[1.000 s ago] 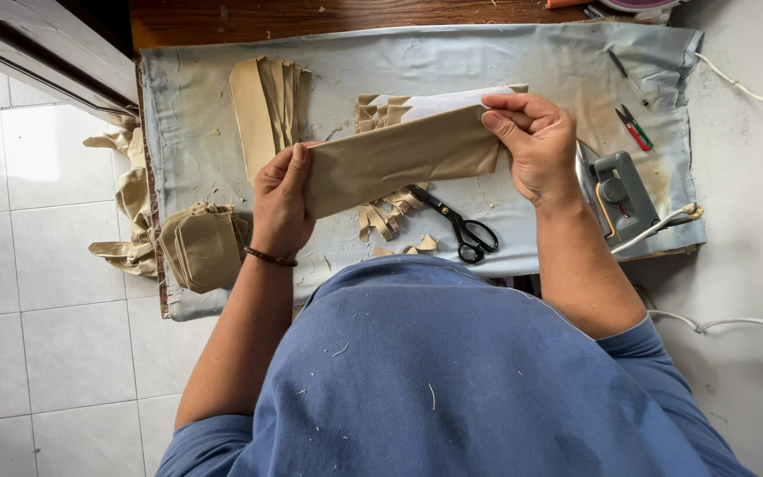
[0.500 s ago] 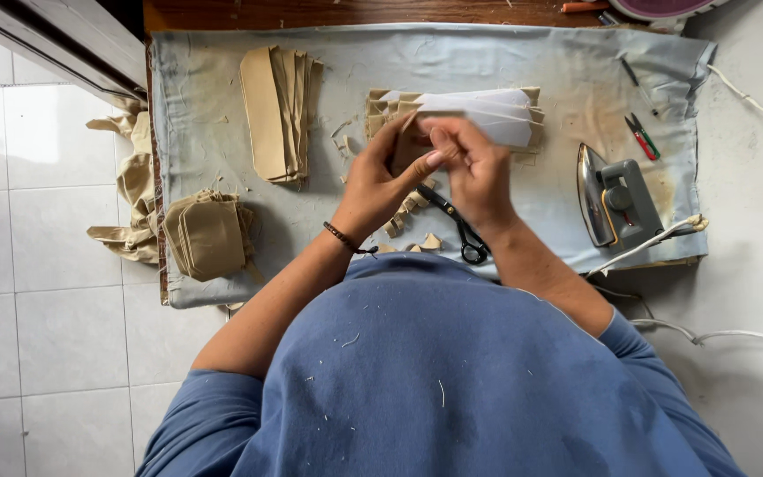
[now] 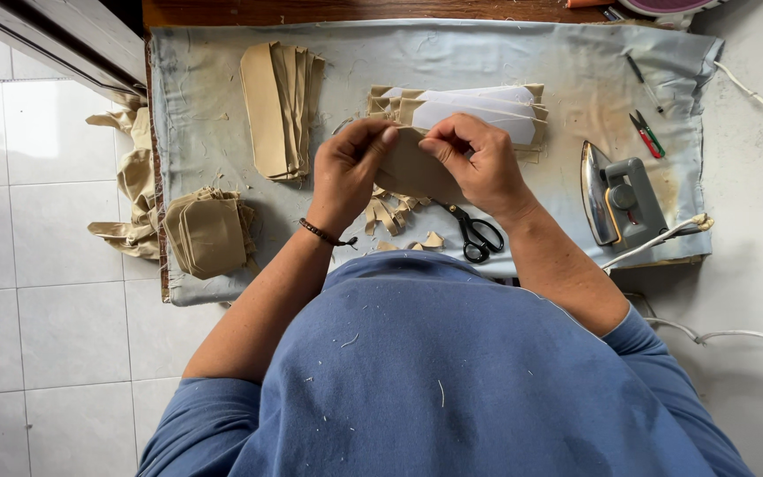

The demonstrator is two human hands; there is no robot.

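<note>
Small tan fabric piece (image 3: 410, 168), flat, soft-edged, folded narrow; held just above the pale grey-blue ironing cloth (image 3: 214, 106) that covers the table, near its front middle. Left hand (image 3: 351, 168): thumb and forefinger pressed together on the piece's upper left edge. Right hand (image 3: 479, 163): fingertips curled and pinching the upper right edge, so the two grips nearly meet over the piece. Half a second ago the hands sat in much the same place, already closed on the piece; a second ago they were spread wide apart, stretching a long tan strip between them, and that strip is now gone from the hands. Directly beyond the grip: stack of tan strips topped with white paper templates (image 3: 479, 108), close to the knuckles. Below the grip: loose tan offcuts (image 3: 390, 216) and black-handled scissors (image 3: 474, 234), just beside the right wrist. Left of the grip: fan of long tan strips (image 3: 277, 106), then a pile of square tan pieces (image 3: 209, 231) at the cloth's left edge. Right of the grip, well apart: grey electric iron (image 3: 618, 203) lying on its side; bare cloth lies between.
</note>
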